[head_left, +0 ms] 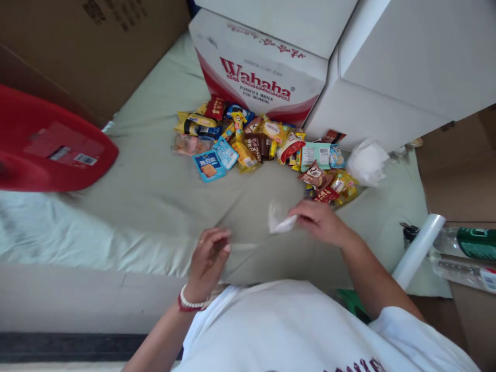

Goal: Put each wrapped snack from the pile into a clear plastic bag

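My right hand (318, 221) pinches a small, thin white plastic bag (282, 223) by its right end, held over the cloth. The bag is partly see-through and smeared by motion. My left hand (209, 256) hovers to the left with bent fingers apart from the thumb and nothing between them. Beyond both hands lies a heap of wrapped snacks (253, 147) in yellow, red, brown and blue packets. A blue snack packet (210, 166) is at the heap's near left edge. Just past my right hand are a brown packet (315, 175) and a yellow packet (344, 187).
A pale green cloth (151, 217) covers the surface. Behind the snacks stands a Wahaba-lettered white carton (258, 67), beside white boxes (387, 98). A red plastic tub (50, 144) is at left. A white crumpled bundle (367, 161), a clear film roll (420, 250) and bottles (475, 243) lie right.
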`<state>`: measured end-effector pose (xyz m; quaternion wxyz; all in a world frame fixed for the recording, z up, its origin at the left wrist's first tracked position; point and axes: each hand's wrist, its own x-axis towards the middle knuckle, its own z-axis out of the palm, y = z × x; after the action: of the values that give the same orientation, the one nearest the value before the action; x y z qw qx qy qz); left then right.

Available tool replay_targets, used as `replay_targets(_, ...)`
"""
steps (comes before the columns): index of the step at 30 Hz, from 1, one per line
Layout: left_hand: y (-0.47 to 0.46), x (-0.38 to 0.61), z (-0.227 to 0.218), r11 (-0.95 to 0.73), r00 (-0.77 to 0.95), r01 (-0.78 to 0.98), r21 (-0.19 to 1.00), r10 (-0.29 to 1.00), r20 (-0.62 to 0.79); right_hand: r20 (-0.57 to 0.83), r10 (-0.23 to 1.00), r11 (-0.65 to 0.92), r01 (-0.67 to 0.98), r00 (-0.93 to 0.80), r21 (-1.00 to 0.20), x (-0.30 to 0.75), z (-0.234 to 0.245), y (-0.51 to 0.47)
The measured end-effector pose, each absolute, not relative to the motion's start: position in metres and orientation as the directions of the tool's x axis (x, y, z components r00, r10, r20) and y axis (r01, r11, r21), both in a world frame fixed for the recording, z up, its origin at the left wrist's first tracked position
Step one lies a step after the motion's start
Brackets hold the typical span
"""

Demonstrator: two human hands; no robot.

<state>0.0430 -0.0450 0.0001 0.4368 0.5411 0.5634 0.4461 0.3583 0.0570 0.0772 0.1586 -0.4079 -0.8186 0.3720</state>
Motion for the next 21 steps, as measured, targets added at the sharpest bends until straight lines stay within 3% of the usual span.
replay_targets(2, -0.035, 0.058, 0.008, 0.081, 0.027, -0.181, 0.98, 0.997, -0.078, -0.13, 0.633, 0.263, 0.37, -0.763, -0.891, 0.325, 0.079, 0.038)
replay_targets(4, -0.024, 0.074, 0.015, 0.208, 0.229, -0.409, 0.888, 0.966, -0.121, -0.189, 0.65, 0.045, 0.285, -0.736, -0.957, 0.301, 0.075, 0.024)
replay_targets(7, -0.015, 0.087, 0.016, 0.386, 0.39, -0.348, 0.854, 0.888, -0.243, -0.271, 0.85, -0.203, 0.193, -0.453, -0.96, 0.293, 0.062, 0.016)
replay_targets(11, -0.012, 0.085, 0.007, 0.43, 0.159, -0.323, 0.843, 0.903, -0.4, -0.355, 0.921, -0.342, 0.104, -0.162, -0.934, 0.315, 0.048, 0.013)
replay_targets(13, -0.011, 0.084, 0.004, 0.431, 0.118, -0.346, 0.834, 0.901, -0.416, -0.34, 0.927, -0.323, 0.12, -0.158, -0.939, 0.325, 0.047, 0.006)
replay_targets(18, -0.009, 0.088, 0.004, 0.454, 0.05, -0.346, 0.821, 0.883, -0.467, -0.167, 0.946, -0.108, 0.216, -0.278, -0.97, 0.329, 0.055, -0.012)
replay_targets(21, -0.01, 0.089, 0.008, 0.314, -0.159, -0.13, 0.94, 0.93, -0.333, -0.255, 0.946, -0.24, 0.096, -0.202, -0.966, 0.322, 0.057, -0.015)
